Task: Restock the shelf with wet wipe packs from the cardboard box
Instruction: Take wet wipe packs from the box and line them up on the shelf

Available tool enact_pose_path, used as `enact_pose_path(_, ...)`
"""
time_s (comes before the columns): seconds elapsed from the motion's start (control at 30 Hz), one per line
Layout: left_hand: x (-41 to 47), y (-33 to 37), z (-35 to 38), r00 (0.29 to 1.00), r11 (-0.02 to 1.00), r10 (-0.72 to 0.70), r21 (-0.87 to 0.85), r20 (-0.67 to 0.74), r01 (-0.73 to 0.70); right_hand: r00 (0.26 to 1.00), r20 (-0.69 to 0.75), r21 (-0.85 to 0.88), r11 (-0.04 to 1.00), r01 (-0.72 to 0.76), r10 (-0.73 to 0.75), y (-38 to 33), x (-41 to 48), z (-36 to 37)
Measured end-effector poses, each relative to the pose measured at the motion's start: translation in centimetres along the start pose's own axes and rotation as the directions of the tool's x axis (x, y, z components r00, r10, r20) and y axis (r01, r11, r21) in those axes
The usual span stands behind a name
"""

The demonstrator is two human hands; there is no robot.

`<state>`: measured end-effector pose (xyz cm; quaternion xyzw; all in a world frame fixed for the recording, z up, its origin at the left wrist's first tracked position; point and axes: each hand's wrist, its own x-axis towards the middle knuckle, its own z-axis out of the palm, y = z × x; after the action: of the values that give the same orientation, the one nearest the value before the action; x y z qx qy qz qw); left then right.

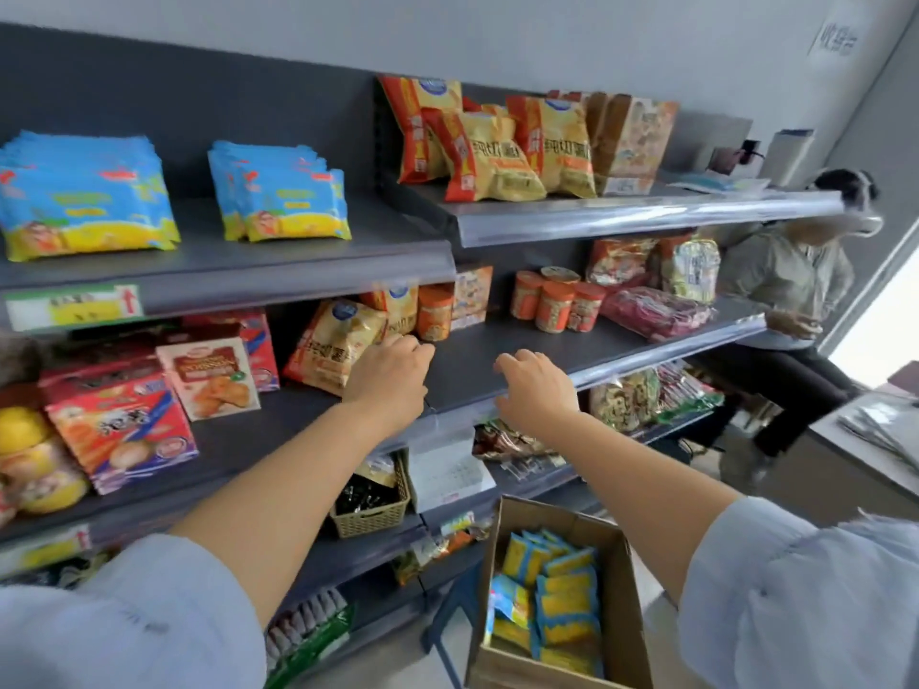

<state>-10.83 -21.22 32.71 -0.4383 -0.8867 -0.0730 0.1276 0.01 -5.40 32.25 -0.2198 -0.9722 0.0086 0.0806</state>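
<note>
Hovering over the front edge of the middle shelf [497, 350], the right hand [534, 387] hangs with its fingers loosely curled and apart, holding nothing. Just beside it, the left hand [393, 375] reaches a little deeper. Only its back shows and the fingers are folded out of sight, so I cannot tell whether they touch the yellow snack bag [333, 340] just beyond them. No pack is in it either.

The wet wipe packs [562, 604] waiting to go up stand on edge in the open cardboard box [624, 604], low down below the right forearm and in front of the bottom shelves. Two stacks of the same blue and yellow packs [84, 201] already stand on the upper shelf [278, 261], toward its left end. There is bare shelf between them and to the right of the second stack.

By my reckoning both hands are free for the next pick, and the box is well below them. To do it well, drop both hands to the box and take a few packs squarely by their sides so they stay flat. Lift clear of the middle shelf's front edge, then set them upright in the gap beside the second stack, faces forward and flush with the row.

A seated person [785, 276] is at the far right end of the shelving, well apart from the work.
</note>
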Motion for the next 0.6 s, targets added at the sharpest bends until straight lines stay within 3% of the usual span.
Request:
enact_pose_path(0.3, 1.4, 8.0, 11.8, 0.975, 0.994, 0.084, -0.079, 0.206, -0.069, 0.971, 0.209, 0.018, 0.992, -0.123, 0.117, 8.4, -2.5, 9.9)
enact_pose_path(0.6, 3.1, 13.1, 24.2, 0.900, 0.973, 0.169, -0.211, 0.401, -0.089, 0.884, 0.431, 0.018, 0.978, -0.209, 0.181, 14.7, -2.5, 20.2)
